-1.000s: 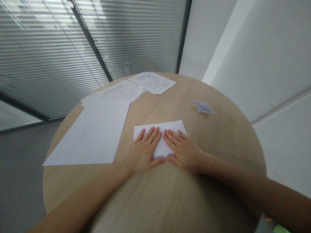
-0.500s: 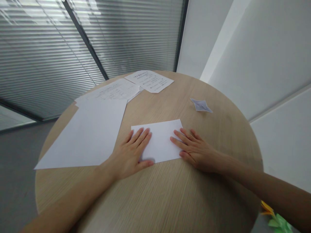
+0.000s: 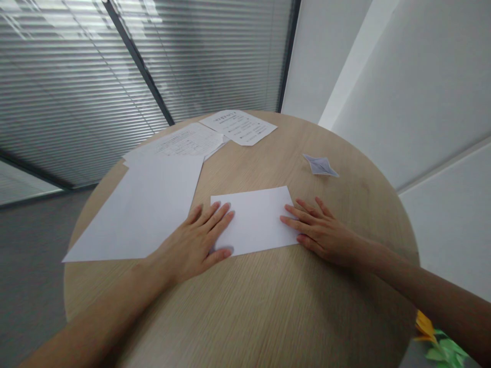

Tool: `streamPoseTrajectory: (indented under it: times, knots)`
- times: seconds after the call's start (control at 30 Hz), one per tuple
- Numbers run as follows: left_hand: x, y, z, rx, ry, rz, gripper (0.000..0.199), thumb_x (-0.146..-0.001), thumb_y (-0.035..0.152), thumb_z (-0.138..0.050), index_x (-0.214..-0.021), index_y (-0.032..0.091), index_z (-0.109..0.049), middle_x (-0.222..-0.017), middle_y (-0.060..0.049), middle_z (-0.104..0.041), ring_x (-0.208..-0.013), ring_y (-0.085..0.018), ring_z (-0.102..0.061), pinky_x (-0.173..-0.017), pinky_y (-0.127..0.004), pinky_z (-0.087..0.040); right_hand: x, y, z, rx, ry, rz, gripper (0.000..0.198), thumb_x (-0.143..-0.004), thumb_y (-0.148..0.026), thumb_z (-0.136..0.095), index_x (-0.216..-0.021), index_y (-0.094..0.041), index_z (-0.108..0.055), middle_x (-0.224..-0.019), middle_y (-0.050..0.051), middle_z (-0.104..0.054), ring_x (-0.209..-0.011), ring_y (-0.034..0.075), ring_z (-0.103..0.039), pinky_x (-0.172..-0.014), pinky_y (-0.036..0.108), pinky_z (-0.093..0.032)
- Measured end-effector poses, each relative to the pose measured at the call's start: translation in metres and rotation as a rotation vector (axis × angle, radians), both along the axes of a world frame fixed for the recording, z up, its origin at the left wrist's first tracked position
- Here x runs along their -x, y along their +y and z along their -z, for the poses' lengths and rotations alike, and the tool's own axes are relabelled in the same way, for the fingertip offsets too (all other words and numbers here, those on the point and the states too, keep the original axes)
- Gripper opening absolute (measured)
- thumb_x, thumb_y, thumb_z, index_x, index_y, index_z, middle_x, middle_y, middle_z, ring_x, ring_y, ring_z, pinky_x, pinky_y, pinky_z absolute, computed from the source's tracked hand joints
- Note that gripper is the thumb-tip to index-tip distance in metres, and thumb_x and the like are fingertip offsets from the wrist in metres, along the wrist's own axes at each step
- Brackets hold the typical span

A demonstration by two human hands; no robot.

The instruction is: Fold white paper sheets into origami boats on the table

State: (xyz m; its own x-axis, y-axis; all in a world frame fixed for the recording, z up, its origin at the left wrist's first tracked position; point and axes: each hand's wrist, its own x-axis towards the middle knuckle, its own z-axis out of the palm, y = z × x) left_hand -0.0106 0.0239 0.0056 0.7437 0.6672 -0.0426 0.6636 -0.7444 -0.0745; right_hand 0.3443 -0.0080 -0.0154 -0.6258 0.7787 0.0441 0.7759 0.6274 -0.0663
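Note:
A white sheet of paper (image 3: pixel 257 220), apparently folded, lies flat on the round wooden table (image 3: pixel 253 306) in front of me. Over its left end rests my left hand (image 3: pixel 203 235), palm down with the fingers spread. My right hand (image 3: pixel 322 230) lies at the opposite end, also flat, its fingertips on the paper's right edge. Neither hand grips anything. Beyond the right hand sits a small folded paper piece (image 3: pixel 321 165) with pointed ends.
Left of my hand is a large blank white sheet (image 3: pixel 149 214), partly over written sheets (image 3: pixel 180 142). A printed page (image 3: pixel 241 127) lies near the table's far edge. Window blinds (image 3: pixel 222 56) and a white wall (image 3: pixel 422 76) stand behind. Orange and green leaf-like shapes (image 3: pixel 437 340) show at lower right.
Both hands have slid outward along the paper, the left one leftward and the right one rightward. More of the paper's surface shows between them. The view has shifted slightly.

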Motion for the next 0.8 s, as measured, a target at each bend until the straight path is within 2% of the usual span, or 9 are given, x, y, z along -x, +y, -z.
streamPoseTrajectory:
  times: [0.07,0.13,0.23,0.3,0.37,0.47,0.6,0.8]
  knots:
    - [-0.007,0.004,0.0,0.012,0.013,-0.044,0.079,-0.096,0.067,-0.024,-0.155,0.014,-0.024,-0.161,-0.014,-0.023,-0.148,-0.034,-0.023,-0.119,-0.053,-0.017,0.01,0.001,-0.006,-0.024,0.024,-0.034,0.046,-0.1,-0.026,-0.039,-0.146,-0.019,-0.046,-0.156,0.012,-0.038,-0.147,0.031,-0.027,-0.117,0.062,-0.02]
    - [-0.015,0.008,0.001,0.009,0.007,-0.104,0.079,-0.097,0.066,-0.023,-0.155,0.012,-0.026,-0.161,-0.015,-0.023,-0.148,-0.035,-0.023,-0.118,-0.054,-0.019,0.027,0.002,-0.011,-0.032,0.054,-0.095,0.049,-0.099,-0.029,-0.042,-0.146,-0.012,-0.044,-0.156,0.016,-0.037,-0.147,0.03,-0.028,-0.118,0.056,-0.024]
    - [-0.026,0.013,0.004,-0.007,-0.012,-0.188,0.078,-0.098,0.063,-0.023,-0.153,0.009,-0.028,-0.161,-0.017,-0.023,-0.149,-0.036,-0.02,-0.118,-0.054,-0.02,0.055,0.002,-0.014,0.037,0.051,-0.215,0.063,-0.097,-0.044,-0.048,-0.149,-0.009,-0.038,-0.157,0.015,-0.036,-0.146,0.029,-0.029,-0.12,0.05,-0.024]
    - [-0.031,0.014,0.007,-0.012,-0.015,-0.229,0.077,-0.098,0.061,-0.024,-0.153,0.008,-0.029,-0.161,-0.018,-0.022,-0.149,-0.036,-0.019,-0.118,-0.054,-0.02,0.071,0.004,-0.014,0.084,0.046,-0.24,0.072,-0.097,-0.053,-0.045,-0.15,-0.007,-0.034,-0.158,0.016,-0.031,-0.147,0.029,-0.027,-0.12,0.049,-0.022]
    - [-0.034,0.014,0.008,-0.013,-0.009,-0.251,0.077,-0.098,0.061,-0.025,-0.153,0.008,-0.028,-0.161,-0.019,-0.02,-0.149,-0.037,-0.018,-0.118,-0.055,-0.019,0.08,0.006,-0.012,0.111,0.052,-0.23,0.073,-0.098,-0.055,-0.039,-0.152,-0.007,-0.03,-0.159,0.016,-0.029,-0.148,0.029,-0.025,-0.12,0.051,-0.02]
    - [-0.034,0.013,0.007,-0.006,-0.003,-0.255,0.082,-0.096,0.066,-0.026,-0.153,0.008,-0.028,-0.162,-0.019,-0.019,-0.149,-0.037,-0.017,-0.118,-0.055,-0.019,0.08,0.008,-0.01,0.149,0.074,-0.213,0.076,-0.098,-0.061,-0.033,-0.153,-0.009,-0.028,-0.16,0.015,-0.028,-0.149,0.03,-0.022,-0.12,0.054,-0.017]
    - [-0.035,0.011,0.007,-0.006,-0.022,-0.278,0.085,-0.094,0.069,-0.029,-0.153,0.008,-0.029,-0.161,-0.019,-0.02,-0.149,-0.037,-0.018,-0.118,-0.057,-0.019,0.073,0.006,-0.01,0.181,0.095,-0.216,0.088,-0.089,-0.074,-0.039,-0.154,-0.015,-0.029,-0.16,0.014,-0.028,-0.148,0.033,-0.022,-0.119,0.059,-0.014]
    - [-0.038,0.008,0.009,-0.035,-0.081,-0.318,0.082,-0.094,0.067,-0.031,-0.151,0.008,-0.033,-0.16,-0.02,-0.026,-0.148,-0.04,-0.02,-0.116,-0.059,-0.021,0.066,-0.001,-0.012,0.147,0.099,-0.174,0.091,-0.084,-0.075,-0.047,-0.152,-0.015,-0.033,-0.158,0.016,-0.033,-0.146,0.035,-0.027,-0.117,0.06,-0.019]
